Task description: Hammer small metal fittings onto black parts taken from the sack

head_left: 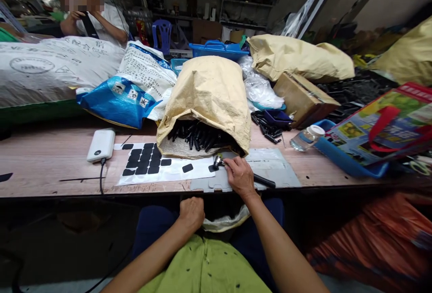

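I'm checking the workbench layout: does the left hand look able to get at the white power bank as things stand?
Probably yes: the left hand rests below the table edge, and the power bank lies near that edge to its left, with only bare wood between.

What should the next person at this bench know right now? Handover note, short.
Right hand: on the grey plate at the bench edge, fingers closed on a small metal-tipped part; a black rod lies under the wrist.
Left hand: fisted below the bench edge, on a pale bag in the lap.
Open paper sack of black parts lies just behind.
Sheet of black pads to the left, partly used.
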